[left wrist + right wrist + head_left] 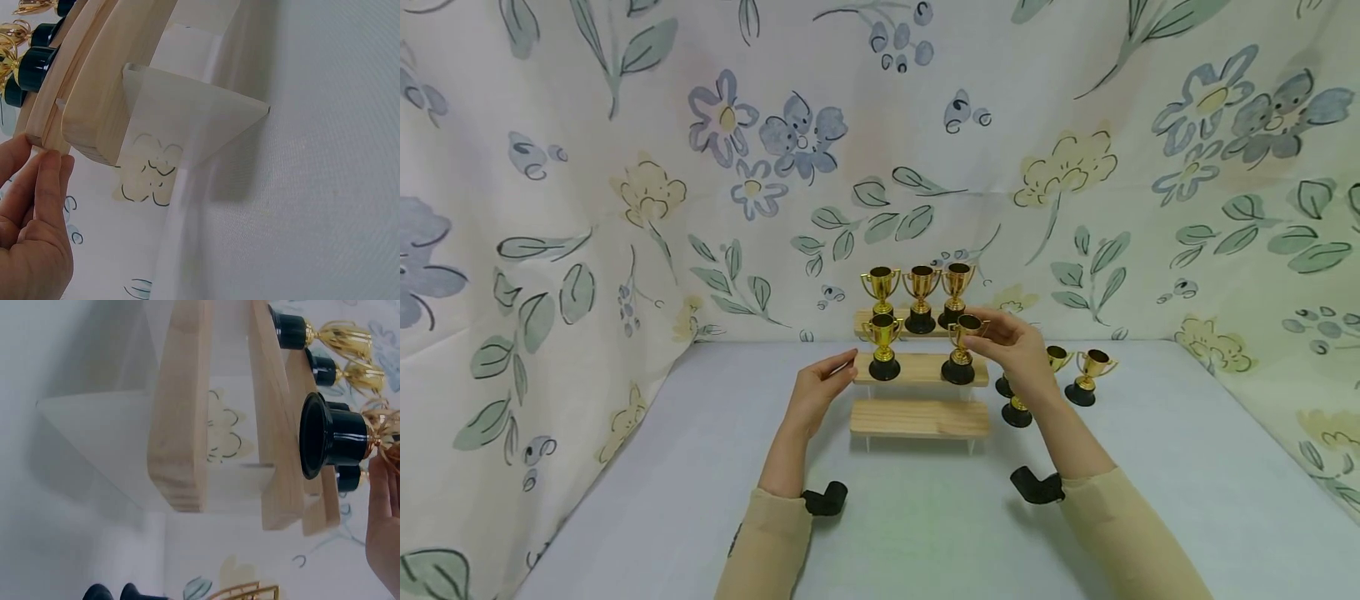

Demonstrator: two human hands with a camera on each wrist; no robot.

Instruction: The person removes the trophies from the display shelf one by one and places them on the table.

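A three-tier wooden display stand (919,418) with clear supports stands on the table. My left hand (822,390) pinches the left end of the middle shelf, thumb on one side and fingertips (53,162) on the other. With its fingers on the cup part, my right hand (1011,346) holds a gold trophy cup (958,367) at the right end of that shelf. The underside of its black base (315,434) shows in the right wrist view, close over the board. Another trophy cup (884,367) stands upright on the middle shelf's left half.
Three trophies, among them a middle one (921,296), line the top shelf (865,322). Several more stand on the table right of the stand, including one at the far right (1082,392), some partly hidden by my right arm. A floral cloth (730,250) hangs behind.
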